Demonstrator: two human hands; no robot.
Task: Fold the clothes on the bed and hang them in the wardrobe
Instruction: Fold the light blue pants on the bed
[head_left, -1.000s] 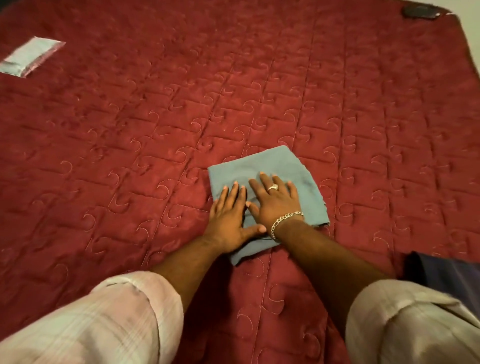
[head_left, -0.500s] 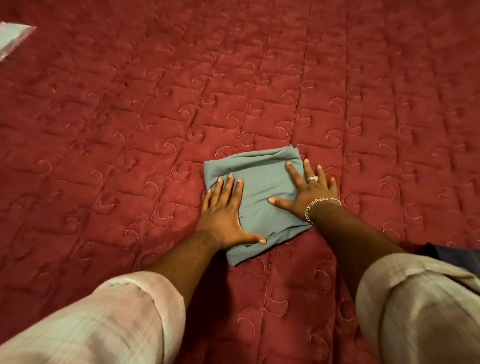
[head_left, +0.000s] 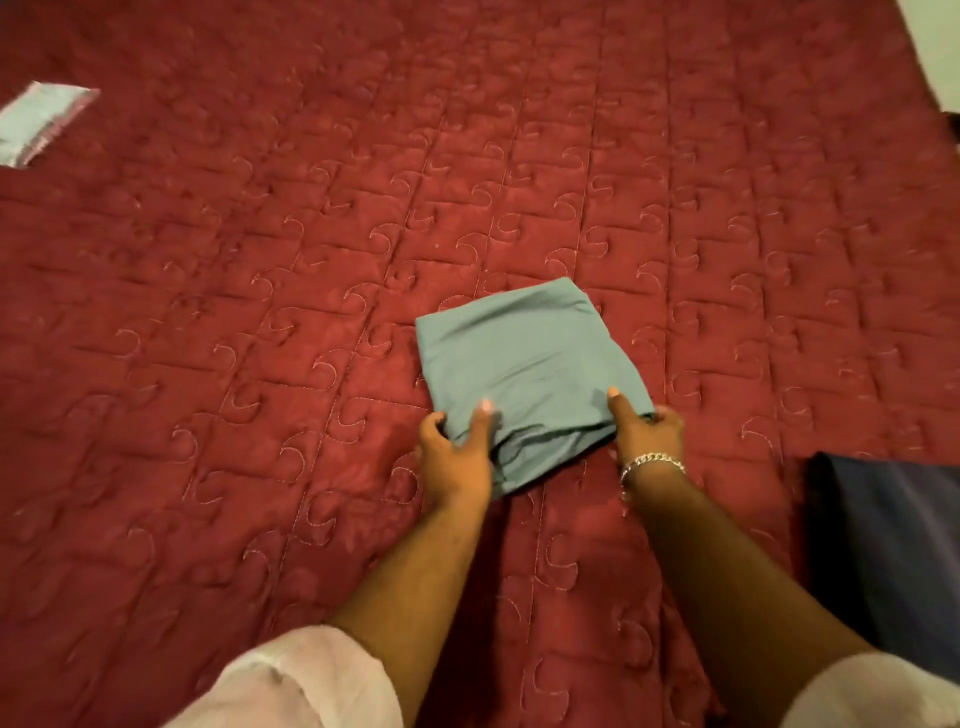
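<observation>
Both hands are curled onto the near edge of the folded teal garment (head_left: 524, 358): left hand (head_left: 457, 457) pinches its near-left corner, thumb on top, and right hand (head_left: 647, 428) grips the near-right corner. It sits mid-bed on the red quilted bedspread (head_left: 260, 312), a neat, smooth square, layers showing at the near edge.

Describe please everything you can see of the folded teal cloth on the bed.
The teal cloth is plain, soft woven fabric, folded into a compact, roughly square stack with layered edges showing at its near side. It lies on the red quilted bedcover. The left hand and right hand grip its two near corners, thumbs on top.
</observation>
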